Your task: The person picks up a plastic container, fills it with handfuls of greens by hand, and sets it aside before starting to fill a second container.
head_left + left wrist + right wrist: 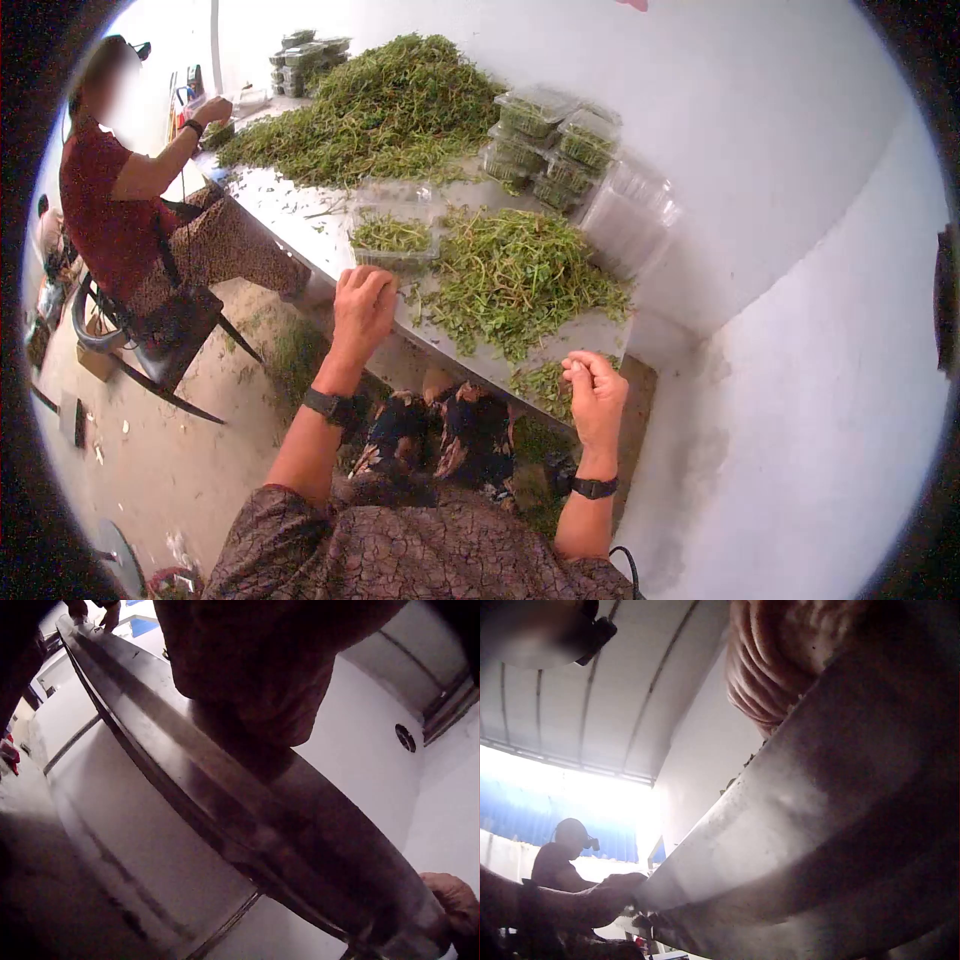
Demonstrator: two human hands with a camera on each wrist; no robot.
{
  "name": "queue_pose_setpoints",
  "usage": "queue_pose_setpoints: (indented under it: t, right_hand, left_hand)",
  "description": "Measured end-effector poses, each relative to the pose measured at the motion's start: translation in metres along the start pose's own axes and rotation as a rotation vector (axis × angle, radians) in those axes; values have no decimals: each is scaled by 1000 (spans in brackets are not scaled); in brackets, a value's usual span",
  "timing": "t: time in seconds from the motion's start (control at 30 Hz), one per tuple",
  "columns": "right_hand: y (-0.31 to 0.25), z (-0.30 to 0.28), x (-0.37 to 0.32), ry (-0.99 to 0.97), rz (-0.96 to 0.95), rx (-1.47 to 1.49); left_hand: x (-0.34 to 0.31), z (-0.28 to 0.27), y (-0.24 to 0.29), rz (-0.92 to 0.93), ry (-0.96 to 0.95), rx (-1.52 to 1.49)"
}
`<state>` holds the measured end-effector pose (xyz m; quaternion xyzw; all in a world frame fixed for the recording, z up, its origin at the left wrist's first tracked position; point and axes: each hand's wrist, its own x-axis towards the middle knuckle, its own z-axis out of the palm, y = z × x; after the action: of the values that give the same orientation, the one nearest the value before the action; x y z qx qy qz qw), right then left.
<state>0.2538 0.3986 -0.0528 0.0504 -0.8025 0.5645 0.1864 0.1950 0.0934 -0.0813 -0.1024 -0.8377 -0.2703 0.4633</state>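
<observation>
My left hand [365, 305] is at the table's front edge, just before an open clear plastic box [395, 235] part filled with leafy green stems. Its fingers bend down and their tips are hidden; I cannot tell whether they hold anything. In the left wrist view this hand [255, 682] is a dark shape over the edge. My right hand [597, 390] has curled fingers with the thumb against the forefinger, beside a small patch of greens [542, 385] at the near corner. No object shows in that pinch. A loose heap of greens [515, 270] lies between the hands.
A much larger heap of greens [390, 105] covers the table's far part. Filled clear boxes [555, 145] are stacked by the wall, with nested empty boxes [630, 215] nearer. Another person [125, 190] sits at the left. The wall [790, 300] rises along the right.
</observation>
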Motion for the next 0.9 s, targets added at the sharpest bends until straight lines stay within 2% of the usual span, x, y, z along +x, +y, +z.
queue_pose_setpoints:
  t: [0.9]
  right_hand:
    - [2, 2, 1, 4, -72, -63]
  left_hand:
    - [-3, -5, 1, -48, 3, -69]
